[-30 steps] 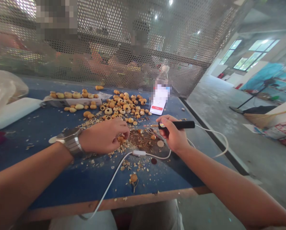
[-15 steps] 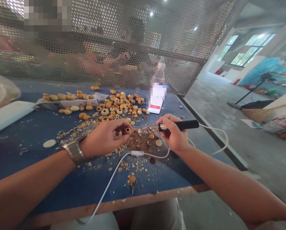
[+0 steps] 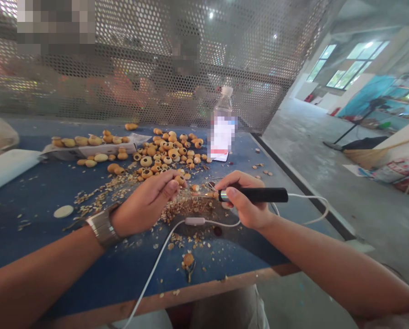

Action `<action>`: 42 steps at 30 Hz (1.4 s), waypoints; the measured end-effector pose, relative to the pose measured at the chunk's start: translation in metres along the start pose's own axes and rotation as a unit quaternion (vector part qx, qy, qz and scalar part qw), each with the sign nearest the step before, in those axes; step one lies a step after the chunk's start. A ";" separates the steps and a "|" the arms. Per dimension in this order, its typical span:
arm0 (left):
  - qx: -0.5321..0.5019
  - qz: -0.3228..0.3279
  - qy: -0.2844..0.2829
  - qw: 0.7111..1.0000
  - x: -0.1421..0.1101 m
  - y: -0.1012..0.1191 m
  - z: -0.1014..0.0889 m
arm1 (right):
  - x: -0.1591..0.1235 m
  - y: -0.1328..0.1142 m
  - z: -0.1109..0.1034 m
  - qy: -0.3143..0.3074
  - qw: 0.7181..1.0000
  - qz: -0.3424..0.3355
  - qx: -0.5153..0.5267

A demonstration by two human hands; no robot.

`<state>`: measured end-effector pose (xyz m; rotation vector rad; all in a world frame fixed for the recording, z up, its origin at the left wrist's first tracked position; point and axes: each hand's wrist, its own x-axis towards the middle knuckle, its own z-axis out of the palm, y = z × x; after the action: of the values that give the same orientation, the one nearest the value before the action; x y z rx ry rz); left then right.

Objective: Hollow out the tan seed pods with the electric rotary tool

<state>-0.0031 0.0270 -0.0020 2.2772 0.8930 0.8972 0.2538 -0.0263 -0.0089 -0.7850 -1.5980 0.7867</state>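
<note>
My left hand (image 3: 149, 198), a metal-banded watch on its wrist, is closed around a small hollow gourd (image 3: 180, 180). Part of the gourd is hidden by my fingers. In my right hand (image 3: 247, 205) is a corded pen-shaped tool (image 3: 271, 195) with a black handle. Its thin tip points left, below the gourd and apart from it. Under both hands lie seeds and shell scraps (image 3: 177, 208). Just beyond them is a pile of small gourds (image 3: 166, 148), several with dark round holes cut in them.
A lit phone (image 3: 221, 137) leans on a clear plastic bottle (image 3: 225, 103). More gourds lie on a low box (image 3: 91, 145) at the left. A white cable with an inline switch (image 3: 195, 221) crosses the blue tabletop (image 3: 122, 269). Behind stands a perforated metal screen (image 3: 139, 82).
My left hand has turned and its thumb has come up, so the gourd's opening faces me less. The tool in my right hand is slightly lower in view. The camera view has shifted a little.
</note>
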 end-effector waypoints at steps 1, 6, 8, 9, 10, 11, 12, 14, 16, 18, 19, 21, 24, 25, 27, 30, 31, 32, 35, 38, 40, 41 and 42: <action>0.008 0.003 0.009 1.000 0.000 -0.001 0.001 | 0.000 0.001 0.001 -0.002 1.000 -0.008 0.002; 0.008 0.039 0.041 0.998 0.002 -0.005 0.005 | -0.002 -0.003 0.001 0.021 0.999 -0.025 0.014; 0.016 0.054 0.039 0.998 0.003 -0.005 0.003 | -0.003 -0.007 -0.001 0.020 0.998 -0.042 -0.032; 0.024 0.064 0.039 0.997 0.003 -0.004 0.003 | -0.003 -0.010 -0.002 0.016 0.996 -0.051 -0.066; 0.032 0.077 0.038 0.996 0.003 -0.003 0.002 | -0.004 -0.013 -0.002 0.013 0.993 -0.059 -0.098; 0.039 0.090 0.038 0.995 0.003 -0.002 0.001 | -0.004 -0.016 -0.003 0.009 0.990 -0.070 -0.123; 0.046 0.102 0.038 0.993 0.003 0.000 0.000 | -0.004 -0.018 -0.003 0.005 0.986 -0.082 -0.142; 0.055 0.119 0.041 0.990 0.004 0.002 -0.001 | -0.003 -0.022 -0.002 0.001 0.979 -0.108 -0.172; 0.059 0.127 0.041 0.989 0.004 0.004 0.000 | -0.002 -0.025 0.000 0.002 0.972 -0.130 -0.194; 0.058 0.130 0.041 0.989 0.004 0.006 0.000 | -0.001 -0.028 0.003 0.000 0.967 -0.150 -0.207; 0.057 0.129 0.041 0.989 0.004 0.007 0.000 | 0.000 -0.029 0.004 -0.003 0.965 -0.160 -0.209; 0.059 0.127 0.041 0.989 0.003 0.007 0.000 | 0.000 -0.029 0.005 -0.011 0.962 -0.175 -0.210; 0.070 0.133 0.039 0.988 0.002 0.006 0.000 | 0.001 -0.028 0.006 -0.018 0.957 -0.187 -0.219; 0.075 0.136 0.040 0.987 0.001 0.005 0.000 | 0.000 -0.027 0.006 -0.018 0.956 -0.189 -0.225; 0.088 0.138 0.045 0.985 0.000 0.004 0.001 | 0.000 -0.025 0.006 -0.018 0.952 -0.195 -0.235; 0.100 0.141 0.050 0.984 -0.001 0.003 0.002 | 0.000 -0.023 0.006 -0.022 0.949 -0.200 -0.242; 0.102 0.143 0.049 0.983 -0.001 0.003 0.003 | 0.000 -0.022 0.006 -0.025 0.949 -0.198 -0.245; 0.104 0.145 0.048 0.983 -0.002 0.003 0.003 | 0.000 -0.022 0.006 -0.026 0.948 -0.195 -0.250; 0.111 0.153 0.046 0.981 -0.002 0.005 0.003 | 0.000 -0.021 0.006 -0.031 0.946 -0.190 -0.262; 0.116 0.159 0.047 0.979 -0.002 0.006 0.003 | 0.001 -0.021 0.006 -0.044 0.942 -0.200 -0.267; 0.124 0.162 0.048 0.978 -0.003 0.006 0.004 | 0.002 -0.023 0.006 -0.051 0.938 -0.209 -0.273; 0.128 0.163 0.048 0.977 -0.003 0.007 0.004 | 0.002 -0.023 0.007 -0.054 0.936 -0.212 -0.277; 0.133 0.164 0.048 0.976 -0.003 0.007 0.004 | 0.002 -0.024 0.007 -0.057 0.935 -0.212 -0.280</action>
<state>0.0010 0.0194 -0.0014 2.6874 0.7221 1.0919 0.2449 -0.0380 0.0112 -0.7525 -2.0408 0.0547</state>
